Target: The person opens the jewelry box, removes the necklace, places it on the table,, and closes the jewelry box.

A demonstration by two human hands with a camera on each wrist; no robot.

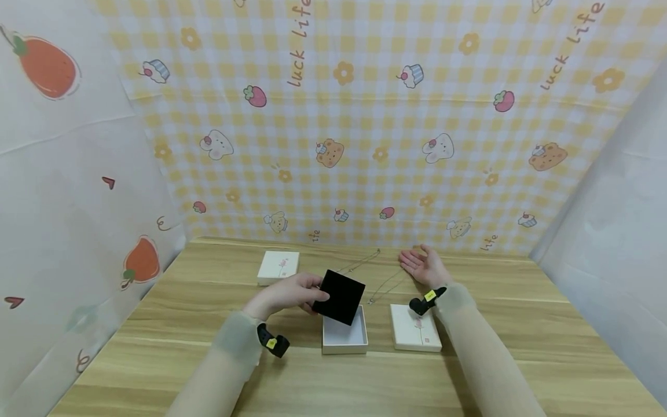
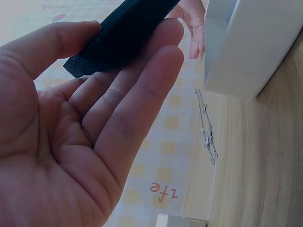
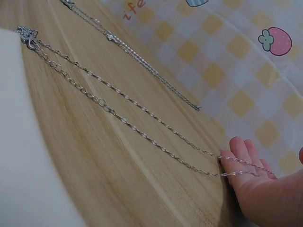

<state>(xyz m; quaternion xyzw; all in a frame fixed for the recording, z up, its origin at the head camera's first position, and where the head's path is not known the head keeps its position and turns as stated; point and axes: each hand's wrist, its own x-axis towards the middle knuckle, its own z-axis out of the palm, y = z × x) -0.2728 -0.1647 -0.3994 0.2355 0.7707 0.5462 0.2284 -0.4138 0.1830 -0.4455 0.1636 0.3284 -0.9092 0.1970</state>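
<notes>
My left hand (image 1: 292, 291) pinches a thin black foam pad (image 1: 341, 296) between thumb and fingers, tilted above an open white box (image 1: 345, 348). In the left wrist view the pad (image 2: 120, 40) is thick-edged and touches the fingers. Palm up near the back of the table, my right hand (image 1: 428, 269) has its fingers extended. A silver necklace (image 3: 135, 135) runs across those fingers, and its clasp end lies beside a white box lid (image 1: 415, 331). A second silver necklace (image 3: 142, 61) lies on the wood to the left of the first.
Another white box (image 1: 278, 266) with pink print stands at the back left of the wooden table (image 1: 292, 382). A yellow checked cloth (image 1: 354, 127) hangs behind the table, and white cloth covers both sides.
</notes>
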